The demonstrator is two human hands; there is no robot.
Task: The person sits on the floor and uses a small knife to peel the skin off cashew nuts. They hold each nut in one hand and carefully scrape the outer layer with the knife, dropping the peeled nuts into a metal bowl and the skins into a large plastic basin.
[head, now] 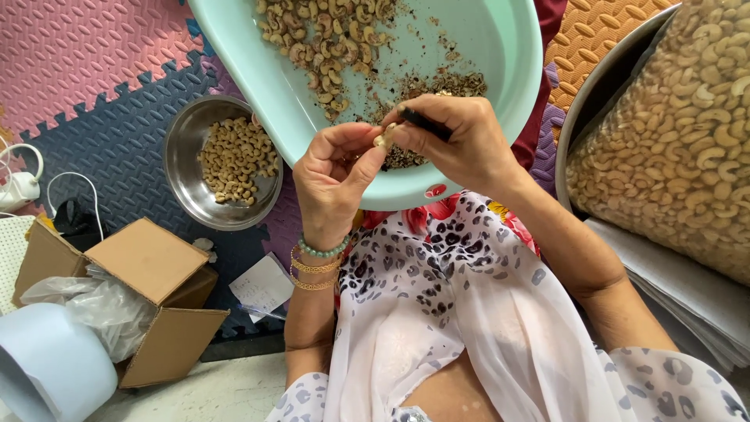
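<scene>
My left hand pinches a pale cashew nut between thumb and fingers. My right hand grips a small dark-handled tool whose tip touches the nut. Both hands hover over the near rim of a mint-green plastic basin resting on my lap, which holds cashews and brown skin flakes. Bead and gold bracelets circle my left wrist.
A steel bowl with peeled cashews stands to the left on foam floor mats. At right a large clear bag of cashews fills a metal pan. An open cardboard box with plastic, a white container and a paper slip lie lower left.
</scene>
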